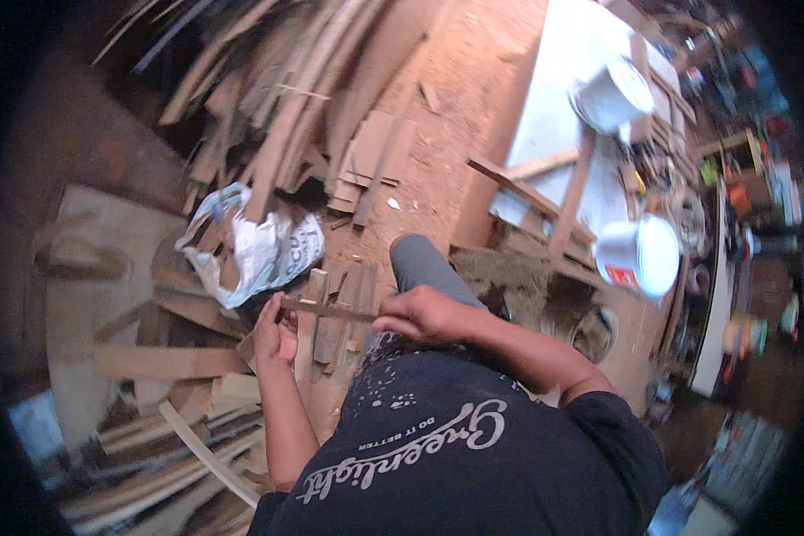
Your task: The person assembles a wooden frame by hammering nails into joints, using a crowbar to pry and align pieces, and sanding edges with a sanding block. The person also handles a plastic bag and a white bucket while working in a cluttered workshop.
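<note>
A thin brown wooden strip (335, 311) spans the gap between my two hands, lying roughly level in front of my body. My right hand (424, 314) is closed around its right end. At the left end, the fingertips of my left hand (274, 338) pinch the strip, with the palm partly turned up. Below the strip, several short wooden pieces (305, 344) lie side by side on the floor by my leg. Just beyond my left hand sits a white plastic sack (281, 255) with wood offcuts in it.
Long wood strips (308, 116) are piled at the far left, and more planks (174, 362) lie at the near left. Sawdust covers the floor (464, 80). To the right, a white board (545, 116) carries a white bucket (612, 94); another white bucket (639, 256) stands nearer.
</note>
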Action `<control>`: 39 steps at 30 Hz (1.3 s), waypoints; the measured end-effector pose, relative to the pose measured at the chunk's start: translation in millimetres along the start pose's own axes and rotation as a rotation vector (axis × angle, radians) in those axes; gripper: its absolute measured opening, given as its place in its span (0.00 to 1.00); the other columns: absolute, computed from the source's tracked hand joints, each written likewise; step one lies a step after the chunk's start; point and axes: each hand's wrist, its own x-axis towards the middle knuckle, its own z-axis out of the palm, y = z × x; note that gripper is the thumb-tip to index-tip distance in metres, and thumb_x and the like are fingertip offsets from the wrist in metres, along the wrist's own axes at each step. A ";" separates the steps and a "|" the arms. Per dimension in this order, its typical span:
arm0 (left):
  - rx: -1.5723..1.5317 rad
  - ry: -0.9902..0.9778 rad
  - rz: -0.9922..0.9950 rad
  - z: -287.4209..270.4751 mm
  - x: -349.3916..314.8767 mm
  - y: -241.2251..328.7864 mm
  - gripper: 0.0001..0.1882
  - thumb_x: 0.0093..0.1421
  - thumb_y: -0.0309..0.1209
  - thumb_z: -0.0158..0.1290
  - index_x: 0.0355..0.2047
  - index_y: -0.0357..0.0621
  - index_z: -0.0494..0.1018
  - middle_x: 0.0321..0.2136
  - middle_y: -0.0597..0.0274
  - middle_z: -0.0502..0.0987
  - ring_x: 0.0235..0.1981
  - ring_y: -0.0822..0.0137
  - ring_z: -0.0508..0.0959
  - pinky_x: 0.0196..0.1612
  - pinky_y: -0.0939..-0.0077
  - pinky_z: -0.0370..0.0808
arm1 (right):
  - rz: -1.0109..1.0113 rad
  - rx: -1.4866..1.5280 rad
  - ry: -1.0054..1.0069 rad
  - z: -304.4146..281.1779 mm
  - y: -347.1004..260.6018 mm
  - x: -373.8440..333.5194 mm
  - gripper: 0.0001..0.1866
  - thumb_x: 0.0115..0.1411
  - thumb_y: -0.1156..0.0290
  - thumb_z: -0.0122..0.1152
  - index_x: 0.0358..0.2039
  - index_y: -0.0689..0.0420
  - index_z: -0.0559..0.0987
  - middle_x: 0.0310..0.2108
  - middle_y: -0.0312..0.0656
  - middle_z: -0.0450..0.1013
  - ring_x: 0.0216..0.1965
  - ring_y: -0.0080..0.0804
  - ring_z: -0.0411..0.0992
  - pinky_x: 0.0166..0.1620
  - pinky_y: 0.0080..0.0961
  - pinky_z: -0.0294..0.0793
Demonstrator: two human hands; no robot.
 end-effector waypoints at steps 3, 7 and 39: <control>0.110 -0.012 -0.114 1.0 25.7 -7.6 0.08 0.70 0.31 0.57 0.46 0.43 0.78 0.39 0.65 0.82 0.39 0.71 0.81 0.38 0.77 0.79 | 0.046 0.162 0.088 29.3 5.5 -32.8 0.18 0.72 0.57 0.57 0.34 0.60 0.78 0.24 0.54 0.72 0.28 0.56 0.74 0.34 0.44 0.73; 0.351 0.104 0.103 -10.9 57.4 24.9 0.12 0.71 0.35 0.56 0.47 0.40 0.78 0.39 0.62 0.81 0.38 0.70 0.80 0.39 0.76 0.82 | 0.305 -0.004 0.114 33.9 28.2 -64.8 0.19 0.73 0.53 0.54 0.36 0.56 0.81 0.23 0.52 0.74 0.30 0.55 0.75 0.40 0.47 0.75; 1.591 -0.619 1.475 536.6 -312.7 -480.9 0.60 0.37 0.69 0.71 0.69 0.65 0.62 0.74 0.42 0.46 0.75 0.30 0.41 0.71 0.26 0.40 | 0.798 -0.021 1.432 -148.3 181.6 -694.1 0.22 0.75 0.52 0.46 0.45 0.59 0.76 0.29 0.44 0.75 0.31 0.36 0.75 0.39 0.38 0.75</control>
